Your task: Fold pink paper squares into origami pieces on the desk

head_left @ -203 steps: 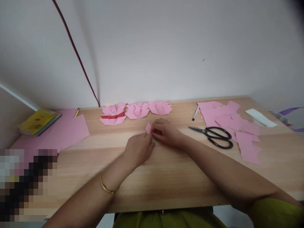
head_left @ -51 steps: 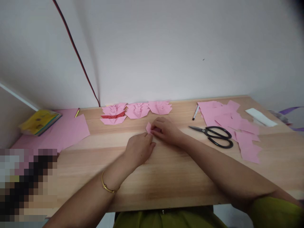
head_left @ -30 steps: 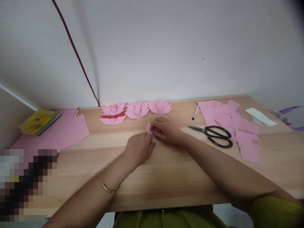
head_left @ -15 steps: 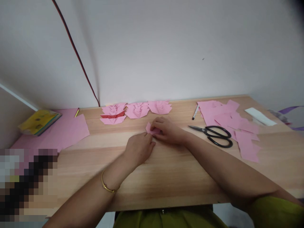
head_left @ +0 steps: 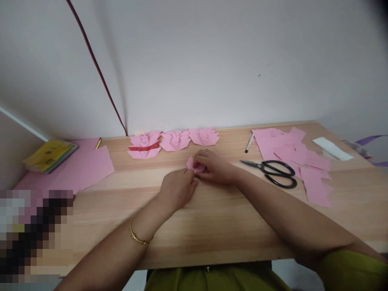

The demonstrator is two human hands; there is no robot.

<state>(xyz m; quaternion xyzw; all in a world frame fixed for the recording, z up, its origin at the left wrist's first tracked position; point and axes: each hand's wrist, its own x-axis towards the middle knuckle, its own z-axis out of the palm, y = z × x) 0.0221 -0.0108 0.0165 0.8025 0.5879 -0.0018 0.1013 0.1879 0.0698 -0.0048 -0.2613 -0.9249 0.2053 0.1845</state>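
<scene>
A small folded piece of pink paper (head_left: pixel 189 163) lies at the middle of the wooden table, partly covered by my fingers. My left hand (head_left: pixel 178 186) rests on the tabletop, its fingertips closed on the paper's near left edge. From the right, my right hand (head_left: pixel 213 166) curls over the same piece, thumb and fingers gripping it. Just beyond my hands, several folded pink paper shapes (head_left: pixel 175 140) stand in a row by the wall, with a red strip (head_left: pixel 143 146) across the left one.
Black-handled scissors (head_left: pixel 274 171) lie right of my hands, beside a pen (head_left: pixel 249 143) and loose pink paper pieces (head_left: pixel 292 149). A white strip (head_left: pixel 332 148) is at the far right. At the left, a yellow packet (head_left: pixel 51 155) sits on pink sheets (head_left: pixel 97 165) with a pencil (head_left: pixel 98 143).
My right fingers have shifted very slightly on the folded paper. My left hand and everything else look the same.
</scene>
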